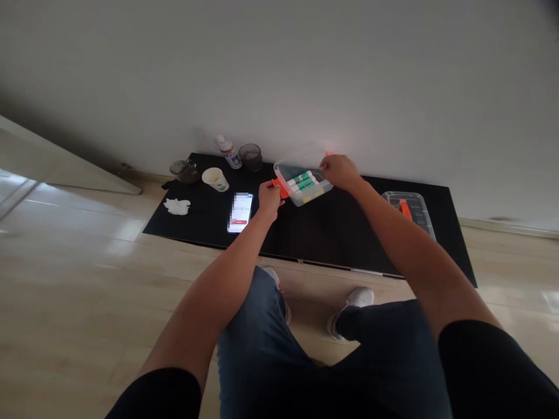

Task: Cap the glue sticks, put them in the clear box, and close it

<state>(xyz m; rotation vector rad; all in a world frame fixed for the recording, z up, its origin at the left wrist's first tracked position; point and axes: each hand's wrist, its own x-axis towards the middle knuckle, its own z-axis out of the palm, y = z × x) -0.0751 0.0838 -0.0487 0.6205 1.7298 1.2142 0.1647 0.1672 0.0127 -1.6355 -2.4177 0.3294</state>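
Observation:
A clear plastic box (304,198) with orange latches stands on the black tabletop, tilted slightly in my view. Inside it lie several green-and-white markers (303,181). My left hand (269,201) has its fingers closed on the orange latch (282,187) at the box's left end. Over the right end of the box is my right hand (341,171), its fingers pinched together. Whatever those fingers hold is too small to make out. Just behind them shows a second orange latch (329,153).
Left of the box are a lit phone (240,213), a paper cup (215,180), a white bottle (229,152), two dark glass cups (250,157) (184,171) and a crumpled tissue (177,206). A clear lid with an orange handle (405,208) lies to the right. A wall rises behind.

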